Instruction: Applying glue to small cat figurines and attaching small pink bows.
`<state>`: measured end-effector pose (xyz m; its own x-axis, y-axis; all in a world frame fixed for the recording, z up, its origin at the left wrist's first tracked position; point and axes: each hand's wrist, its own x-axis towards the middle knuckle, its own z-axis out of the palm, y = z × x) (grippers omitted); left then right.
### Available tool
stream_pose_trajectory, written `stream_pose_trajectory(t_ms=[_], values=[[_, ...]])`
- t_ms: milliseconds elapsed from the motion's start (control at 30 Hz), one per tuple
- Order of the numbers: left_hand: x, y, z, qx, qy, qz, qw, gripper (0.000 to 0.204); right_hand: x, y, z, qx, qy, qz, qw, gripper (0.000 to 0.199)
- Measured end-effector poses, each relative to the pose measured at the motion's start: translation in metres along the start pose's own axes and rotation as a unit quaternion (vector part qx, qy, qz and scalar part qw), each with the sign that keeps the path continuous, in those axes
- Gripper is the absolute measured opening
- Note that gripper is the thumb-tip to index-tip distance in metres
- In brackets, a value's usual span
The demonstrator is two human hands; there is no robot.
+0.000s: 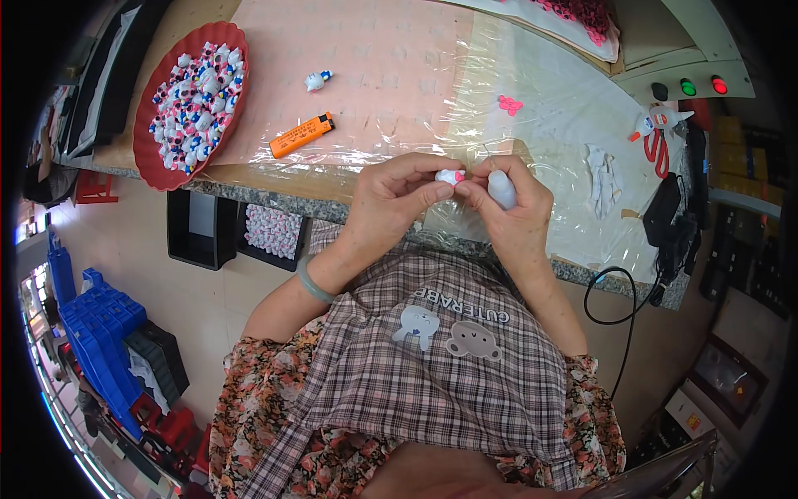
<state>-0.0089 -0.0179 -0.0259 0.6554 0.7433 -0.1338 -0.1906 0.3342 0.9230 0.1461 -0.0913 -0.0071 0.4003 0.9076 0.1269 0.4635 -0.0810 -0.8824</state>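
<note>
Just past the table's near edge, my left hand [389,193] pinches a small white figurine [450,176] between thumb and fingertips. A pink piece [459,177] shows on the figurine's right side, where the fingertips of my right hand [519,200] meet it. Tucked in my right hand is a small white squeeze bottle [501,190], with what looks like a thin tip pointing away from me. Whether the right fingertips also grip the pink piece I cannot tell. Farther off on the film-covered table lie a white-and-blue figurine [317,81] and some pink pieces [510,105].
A red scalloped bowl [143,137] full of small figurines stands at the left. Nearby lies an orange lighter [302,135]. To the right are red-handled scissors [657,155], a white glove [602,181] and a black cable [611,270]. Black trays [199,259] sit below the table edge.
</note>
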Motion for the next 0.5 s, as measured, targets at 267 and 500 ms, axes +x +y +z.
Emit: stream_pose_trajectory(t_ms=[267, 500], values=[[0.0, -0.014, 0.001, 0.005, 0.028, 0.044, 0.999, 0.025, -0.003, 0.009, 0.012, 0.025, 0.008, -0.02, 0.999, 0.023], [0.0, -0.014, 0.002, -0.018, 0.046, 0.044, 0.998, 0.025, 0.001, 0.012, 0.014, 0.116, -0.012, 0.063, 0.991, 0.019]])
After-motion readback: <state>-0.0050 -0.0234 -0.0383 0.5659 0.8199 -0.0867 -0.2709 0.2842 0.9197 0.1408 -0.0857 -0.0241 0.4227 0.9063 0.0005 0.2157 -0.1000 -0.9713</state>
